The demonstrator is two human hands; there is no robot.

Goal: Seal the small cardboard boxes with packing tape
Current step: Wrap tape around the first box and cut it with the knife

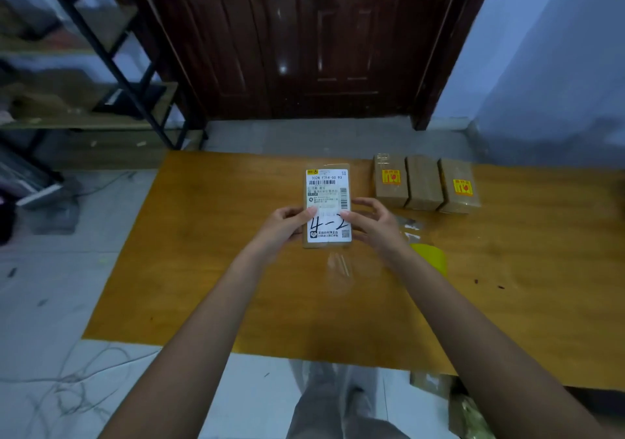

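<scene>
head view: flat rectangular cardboard box [327, 206]

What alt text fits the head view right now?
Two bare hands, left hand and right hand, hold a small brown cardboard box with a white shipping label above an orange wooden table. Three more small brown cardboard boxes stand in a row behind, to the right.
</scene>
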